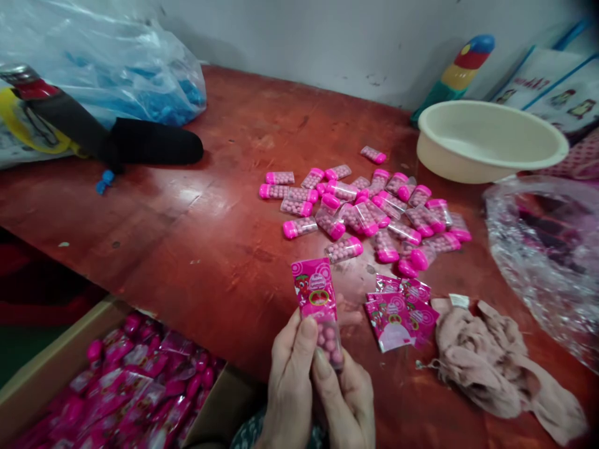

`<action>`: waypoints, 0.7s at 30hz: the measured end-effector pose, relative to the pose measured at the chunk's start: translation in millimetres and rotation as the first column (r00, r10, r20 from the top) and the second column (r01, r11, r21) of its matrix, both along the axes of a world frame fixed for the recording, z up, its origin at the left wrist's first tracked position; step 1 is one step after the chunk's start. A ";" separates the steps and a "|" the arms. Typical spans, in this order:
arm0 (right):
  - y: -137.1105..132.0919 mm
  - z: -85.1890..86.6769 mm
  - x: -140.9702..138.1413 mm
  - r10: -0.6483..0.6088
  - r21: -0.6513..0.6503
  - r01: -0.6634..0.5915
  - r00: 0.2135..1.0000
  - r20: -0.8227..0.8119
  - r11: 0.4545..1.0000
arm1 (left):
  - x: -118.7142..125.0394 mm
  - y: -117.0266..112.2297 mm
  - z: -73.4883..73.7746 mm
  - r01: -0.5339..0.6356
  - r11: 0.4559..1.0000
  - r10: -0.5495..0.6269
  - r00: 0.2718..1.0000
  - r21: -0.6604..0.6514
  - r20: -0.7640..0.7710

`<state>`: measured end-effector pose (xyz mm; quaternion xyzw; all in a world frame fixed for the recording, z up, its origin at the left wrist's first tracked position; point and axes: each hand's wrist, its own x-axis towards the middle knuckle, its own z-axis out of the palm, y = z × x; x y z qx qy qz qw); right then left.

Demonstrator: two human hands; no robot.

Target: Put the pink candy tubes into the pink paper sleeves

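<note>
Between my two hands, near the table's front edge, is a small clear container of pink candy balls [329,342] with a printed pink sleeve [314,288] around its far part. My left hand [291,368] pinches it from the left, thumb on top where sleeve and clear plastic meet. From the right, my right hand [345,393] grips the near end, its thumb over the clear part. The container's lower end is hidden by my fingers. Just right of my hands lie several flat pink printed sleeves [392,321].
Many pink-capped candy containers [344,251] lie scattered mid-table. A cardboard box [60,346] of sleeved containers stands front left. Right are a cream basin [491,168], a beige cloth [482,368] and a clear plastic bag [538,268]. Back left: a bag with blue pieces [140,68].
</note>
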<state>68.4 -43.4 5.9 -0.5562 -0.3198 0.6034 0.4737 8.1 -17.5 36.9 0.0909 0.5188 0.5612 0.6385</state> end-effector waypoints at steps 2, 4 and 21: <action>4.3 1.8 -1.2 0.007 -0.084 -0.025 0.980 -0.200 0.996 | -4.1 -0.7 0.0 0.039 0.996 -0.038 0.999 0.082 -0.016; 8.0 0.5 -1.3 0.027 -0.125 -0.081 0.923 -0.383 0.989 | -10.9 -1.3 -1.0 0.072 0.989 -0.056 0.990 0.130 -0.128; 12.7 1.6 -5.8 0.166 -0.175 -0.263 0.887 -0.430 0.949 | -51.4 15.5 0.1 0.093 0.981 0.030 0.795 0.170 -0.606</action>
